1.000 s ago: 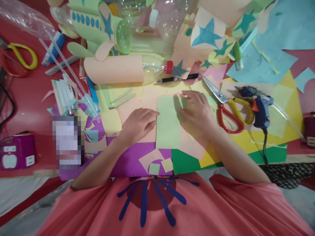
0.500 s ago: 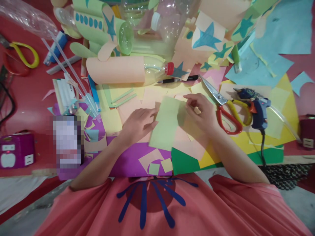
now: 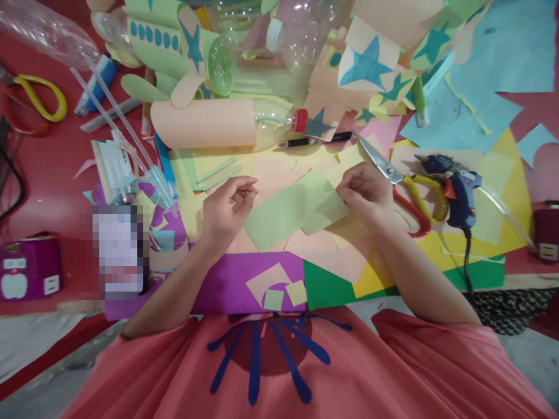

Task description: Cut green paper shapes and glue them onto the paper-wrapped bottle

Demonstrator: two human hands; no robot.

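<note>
A light green paper sheet [image 3: 290, 210] hangs tilted just above the layered coloured papers in the middle of the table. My right hand [image 3: 364, 189] pinches its right corner with closed fingers. My left hand [image 3: 227, 208] hovers just left of the sheet, fingers loosely curled and apart, holding nothing. Red-and-yellow scissors [image 3: 404, 192] lie right beside my right hand.
A blue glue gun [image 3: 456, 189] with its cord lies at the right. A bottle wrapped in peach paper [image 3: 218, 123] and a black pen [image 3: 314, 140] lie behind the sheet. Paper crafts and clear bottles [image 3: 301, 35] crowd the back. A purple box [image 3: 28, 269] and second scissors [image 3: 32, 102] sit at the left.
The green sheet was lying flat under both hands. My right hand has lifted and turned it to a slant. My left hand has let go and pulled back to the left.
</note>
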